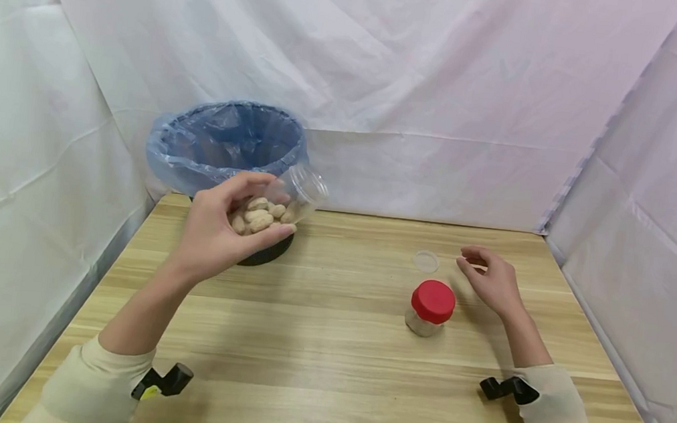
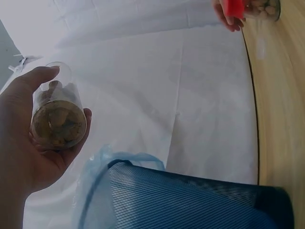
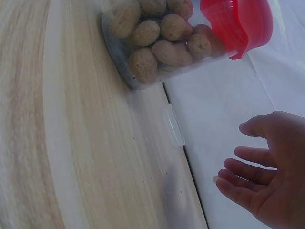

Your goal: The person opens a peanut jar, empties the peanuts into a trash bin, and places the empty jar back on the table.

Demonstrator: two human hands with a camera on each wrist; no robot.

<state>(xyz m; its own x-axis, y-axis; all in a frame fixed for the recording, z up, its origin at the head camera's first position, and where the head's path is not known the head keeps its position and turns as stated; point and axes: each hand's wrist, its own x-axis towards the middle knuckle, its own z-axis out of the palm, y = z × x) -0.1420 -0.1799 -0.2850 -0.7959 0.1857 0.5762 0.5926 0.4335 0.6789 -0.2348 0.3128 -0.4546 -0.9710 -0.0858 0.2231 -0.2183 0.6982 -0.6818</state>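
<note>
In the head view my left hand [image 1: 212, 231] grips a clear open-mouthed jar [image 1: 310, 185], thumb on one side and fingers on the other. Unshelled peanuts [image 1: 259, 218] lie inside the tilted jar, its mouth pointing up and to the right. Over at the right, my right hand [image 1: 492, 279] hovers above the table with loosely bent fingers and holds nothing. Close to it stands a second clear jar [image 1: 423, 324] under a red lid [image 1: 434, 301]. Seen by the right wrist camera, that jar contains brown nuts [image 3: 164, 43]. A clear round lid [image 1: 427, 261] lies flat behind it.
A mesh bin lined with a blue plastic bag [image 1: 167, 163] stands at the back left, partly behind my left hand. The wooden table [image 1: 323, 385] is bounded by white cloth [image 1: 444, 113] at the back and both sides.
</note>
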